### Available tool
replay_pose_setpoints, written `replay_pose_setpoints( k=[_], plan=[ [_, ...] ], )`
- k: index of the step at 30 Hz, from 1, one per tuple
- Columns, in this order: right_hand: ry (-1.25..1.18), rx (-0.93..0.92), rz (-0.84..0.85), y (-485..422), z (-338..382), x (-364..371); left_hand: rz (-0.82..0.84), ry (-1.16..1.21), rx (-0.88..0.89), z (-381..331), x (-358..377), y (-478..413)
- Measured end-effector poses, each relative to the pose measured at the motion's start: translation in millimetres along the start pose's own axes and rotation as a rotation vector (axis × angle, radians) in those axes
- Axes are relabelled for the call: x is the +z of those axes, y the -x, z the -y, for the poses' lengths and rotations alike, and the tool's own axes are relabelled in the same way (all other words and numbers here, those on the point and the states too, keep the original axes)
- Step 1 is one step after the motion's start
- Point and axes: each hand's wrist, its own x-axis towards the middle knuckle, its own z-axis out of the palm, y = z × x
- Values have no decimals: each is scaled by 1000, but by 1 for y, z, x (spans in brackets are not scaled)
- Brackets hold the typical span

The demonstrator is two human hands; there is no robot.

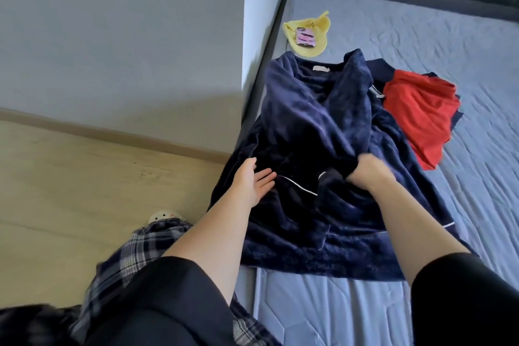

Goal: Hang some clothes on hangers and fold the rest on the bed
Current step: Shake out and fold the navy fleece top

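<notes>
Blue-grey quilted bed (421,36) beside grey wall (112,36) and pale wood floor (70,177). Three cloth items on it: one navy fleece robe (309,126), one red garment (421,112) against its right side, one yellow cloth (317,28) with one pink tag (305,37) just beyond the collar. Robe along the bed's left edge, long axis toward the headboard, collar pointing away, hem nearest. Two hands: left hand (252,180) straight-fingered, palm showing, at the robe's left side; right hand (365,174) bunching a fold of robe front.

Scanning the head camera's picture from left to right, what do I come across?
From the left: wooden floor, left hand, yellow cloth, right hand, red garment. The navy robe spans both hands, so it is left out.
</notes>
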Motion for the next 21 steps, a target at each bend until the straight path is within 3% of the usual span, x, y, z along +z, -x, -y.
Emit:
replay_pose_setpoints(
  k=[2,4,6,9,12,16,18,21],
  plan=[
    [-123,44,283,0,-20,6,45,67,7,1,1,-1],
    [-625,91,409,3,-29,4,91,122,13,1,3,-2],
    [-930,141,573,3,-37,2,131,170,2,0,8,-5],
    [-865,27,798,9,-41,-2,209,192,-30,3,22,-8],
    [-708,-166,906,16,-38,-9,281,124,-76,7,41,-10],
    [-726,-302,1018,16,-46,-29,276,-16,-93,12,70,-3],
    [-734,-197,809,10,-53,-32,202,-1,-48,17,74,-8],
    [-624,162,149,-5,-68,-19,124,-5,-50,22,62,-15]
  ],
)
